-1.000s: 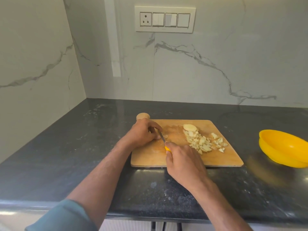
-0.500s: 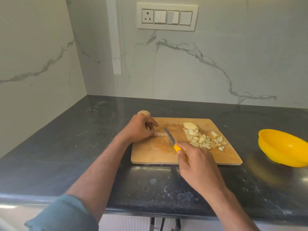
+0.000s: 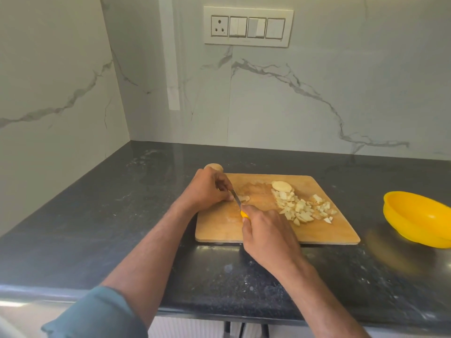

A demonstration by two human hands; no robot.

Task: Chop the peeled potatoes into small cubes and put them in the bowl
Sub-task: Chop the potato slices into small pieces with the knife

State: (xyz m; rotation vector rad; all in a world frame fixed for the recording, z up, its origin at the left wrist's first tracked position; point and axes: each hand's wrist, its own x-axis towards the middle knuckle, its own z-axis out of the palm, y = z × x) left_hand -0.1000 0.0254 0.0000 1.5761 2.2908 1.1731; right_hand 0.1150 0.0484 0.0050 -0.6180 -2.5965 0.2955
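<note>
Marble-look wall (image 3: 317, 106) behind, with a white switch panel (image 3: 248, 26) up top. Dark speckled surface (image 3: 122, 215) runs into the corner at the left. On it a wooden chopping board (image 3: 317, 230), square-ish, lying flat, near the middle. Well to the right of the board, off it, a yellow bowl (image 3: 415, 215) sits on the surface, partly cut by the frame edge; nothing can be seen inside it from here.

Person's two forearms reach in from the bottom; a teal sleeve (image 3: 97, 315) shows on the left arm. Left hand (image 3: 207, 191) rests on the board's left part, fingers curled down, fingertips pinning a small strip of potato piece (image 3: 244, 198) against the wood. Right hand (image 3: 268, 235) is closed around the yellow handle of a small knife (image 3: 236, 197); the blade points away from the person, tip right beside the left fingers, edge down at the strip.

Pile of chopped potato cubes (image 3: 300, 208) lies on the right half of the board, all on the wood. A bigger uncut potato slice (image 3: 282, 185) sits at the far end of that pile, touching it. A rounded wooden knob (image 3: 213, 167) pokes out behind the left hand, at the board's far left corner; can't tell what it belongs to.
</note>
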